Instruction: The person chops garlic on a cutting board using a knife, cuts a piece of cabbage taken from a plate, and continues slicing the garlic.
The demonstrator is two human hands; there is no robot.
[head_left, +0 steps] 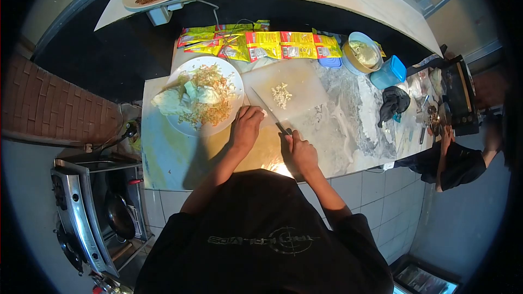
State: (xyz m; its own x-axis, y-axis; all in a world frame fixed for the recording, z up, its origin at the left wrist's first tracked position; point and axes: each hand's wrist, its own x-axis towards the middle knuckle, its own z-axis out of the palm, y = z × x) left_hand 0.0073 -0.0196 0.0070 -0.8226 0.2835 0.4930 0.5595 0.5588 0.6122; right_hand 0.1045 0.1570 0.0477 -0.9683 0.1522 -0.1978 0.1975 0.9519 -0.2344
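Grasping the knife (pixel 269 110) by its handle in your right hand (pixel 303 153), you held its blade slanting over the left part of the white cutting board (pixel 308 87), tip pointing away from you. Your left hand (pixel 248 126) was near the board's close edge, fingers curled beside the blade; a small pale piece (pixel 265 113) showed at the fingertips, but I could not tell whether they pinched it. Chopped pale bits (pixel 281 96) lay heaped on the board, right of the blade. To your left, a white plate (pixel 237 87) bore brownish shreds (pixel 212 112) and cabbage pieces (pixel 170 101). Yellow-and-red packets (pixel 264 45) lay in a row behind the board. Farther right stood a two-toned bowl (pixel 353 66) and a blue-lidded container (pixel 388 74), with a crumpled black bundle (pixel 394 102) nearby.
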